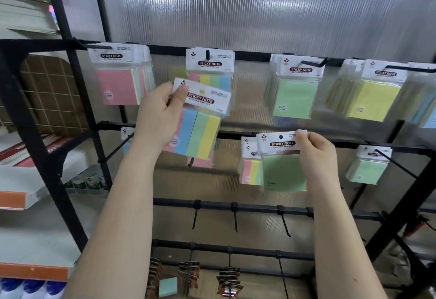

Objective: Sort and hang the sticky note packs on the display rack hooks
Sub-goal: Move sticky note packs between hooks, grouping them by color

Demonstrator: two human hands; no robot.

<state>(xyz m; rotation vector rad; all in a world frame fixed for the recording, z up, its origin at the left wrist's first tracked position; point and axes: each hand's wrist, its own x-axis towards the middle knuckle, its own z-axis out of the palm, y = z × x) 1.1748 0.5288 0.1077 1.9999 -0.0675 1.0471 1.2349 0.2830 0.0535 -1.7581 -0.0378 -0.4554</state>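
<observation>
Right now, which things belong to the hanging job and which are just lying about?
Job: striped pack in left hand; green pack in right hand; hung packs; empty hooks.
Lying about: loose note pad, bottles, boxes.

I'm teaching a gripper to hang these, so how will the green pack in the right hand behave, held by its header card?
The green pack probably hangs heavy below its thin header, so it may swing. The right hand pinches one top corner; the card likely bends. Its clear glossy sleeve may be slippery.
</observation>
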